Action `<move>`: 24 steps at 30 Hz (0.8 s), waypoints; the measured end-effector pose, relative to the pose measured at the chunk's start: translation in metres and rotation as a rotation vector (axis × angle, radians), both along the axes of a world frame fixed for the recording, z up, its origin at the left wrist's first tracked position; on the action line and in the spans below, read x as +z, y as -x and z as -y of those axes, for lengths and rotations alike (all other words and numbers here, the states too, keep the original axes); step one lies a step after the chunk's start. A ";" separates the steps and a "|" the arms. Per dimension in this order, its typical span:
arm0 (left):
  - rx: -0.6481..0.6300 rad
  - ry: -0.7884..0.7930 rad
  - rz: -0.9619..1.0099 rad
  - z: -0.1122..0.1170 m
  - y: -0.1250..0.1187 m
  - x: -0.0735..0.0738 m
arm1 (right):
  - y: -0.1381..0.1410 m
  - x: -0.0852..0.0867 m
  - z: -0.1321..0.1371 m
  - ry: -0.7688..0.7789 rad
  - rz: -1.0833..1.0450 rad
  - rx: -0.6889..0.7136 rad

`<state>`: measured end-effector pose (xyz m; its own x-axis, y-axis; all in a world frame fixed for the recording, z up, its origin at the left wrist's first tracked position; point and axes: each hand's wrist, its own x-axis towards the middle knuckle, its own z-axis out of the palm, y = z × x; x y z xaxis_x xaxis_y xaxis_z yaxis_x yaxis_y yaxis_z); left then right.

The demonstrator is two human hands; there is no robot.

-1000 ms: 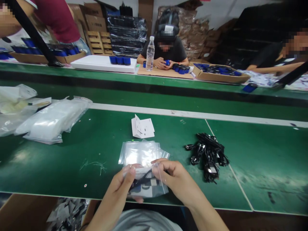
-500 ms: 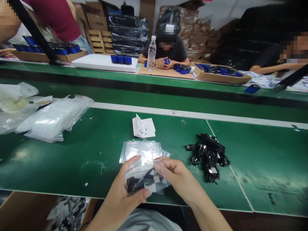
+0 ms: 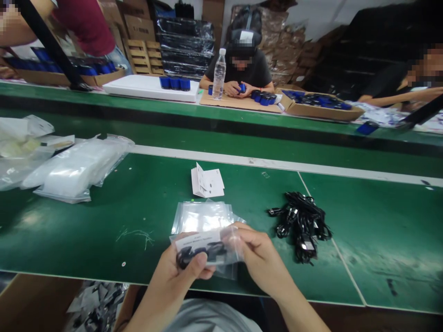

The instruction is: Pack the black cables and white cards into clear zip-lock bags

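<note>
"What do the hands do?"

"The left hand [image 3: 176, 272] and the right hand [image 3: 259, 260] pinch a clear bag [image 3: 230, 251] with a black cord [image 3: 188, 255] and a card [image 3: 195, 240] inside."

"Can you read the card?"

"No, the print is too small."

"What is close?"

"More bags [image 3: 200, 216] lie at 12 o'clock, a white booklet [image 3: 206, 182] past them, black cables [image 3: 299, 226] at 3 o'clock, and the green table [image 3: 86, 240] edge at 6 o'clock."
</note>
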<state>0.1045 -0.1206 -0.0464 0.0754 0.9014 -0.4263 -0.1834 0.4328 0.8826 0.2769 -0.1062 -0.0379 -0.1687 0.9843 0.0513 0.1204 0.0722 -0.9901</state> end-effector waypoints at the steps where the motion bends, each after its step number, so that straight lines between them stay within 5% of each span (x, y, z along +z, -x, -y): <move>1: 0.016 0.007 -0.003 -0.002 0.000 -0.003 | 0.000 -0.001 0.001 0.003 -0.036 -0.023; 11: 0.380 -0.370 -0.013 -0.012 -0.002 0.001 | -0.015 0.017 0.010 -0.239 0.294 -0.193; 17: 0.347 -0.510 -0.236 -0.012 0.008 -0.004 | -0.014 0.021 0.015 -0.434 0.442 -0.098; 24: 0.251 -0.541 -0.406 -0.012 0.011 -0.005 | -0.013 0.020 0.015 -0.404 0.450 -0.100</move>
<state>0.0934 -0.1084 -0.0514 -0.2318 0.9635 0.1341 0.1683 -0.0960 0.9811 0.2894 -0.1212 -0.0181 -0.1682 0.9141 0.3689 0.5463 0.3980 -0.7370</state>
